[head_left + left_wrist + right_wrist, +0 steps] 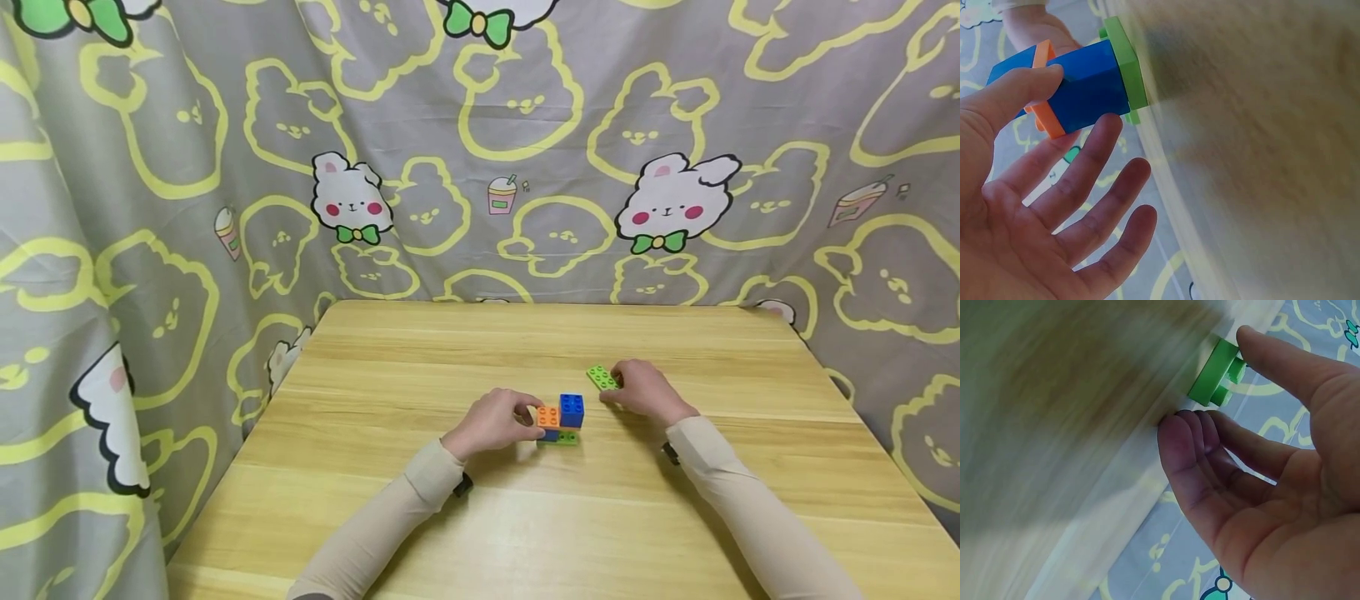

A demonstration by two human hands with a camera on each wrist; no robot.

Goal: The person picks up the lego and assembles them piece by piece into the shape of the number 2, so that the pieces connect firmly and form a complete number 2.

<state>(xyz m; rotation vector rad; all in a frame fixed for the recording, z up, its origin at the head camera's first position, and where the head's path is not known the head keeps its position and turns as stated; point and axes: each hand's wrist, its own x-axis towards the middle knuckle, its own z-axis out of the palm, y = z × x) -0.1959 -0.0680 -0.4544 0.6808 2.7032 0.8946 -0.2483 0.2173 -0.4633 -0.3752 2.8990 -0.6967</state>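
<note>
A small stack of toy building blocks stands on the table, my left hand [497, 421] pinching it from the left side. Its orange plate [547, 416] lies over a blue brick [1088, 78], with a light green plate [1125, 62] at the bottom. A second blue brick [572, 409] sits on top, at the right end. In the left wrist view the thumb presses near the orange edge, and the other fingers spread below. Farther back, my right hand [643, 390] holds the near end of a separate light green plate [1215, 372], studs up, between thumb and curled fingers.
The light wood table [450, 533] has its far edge against a grey curtain [427, 108] with yellow outlines and white cartoon animals. The curtain also hangs along the left and right sides.
</note>
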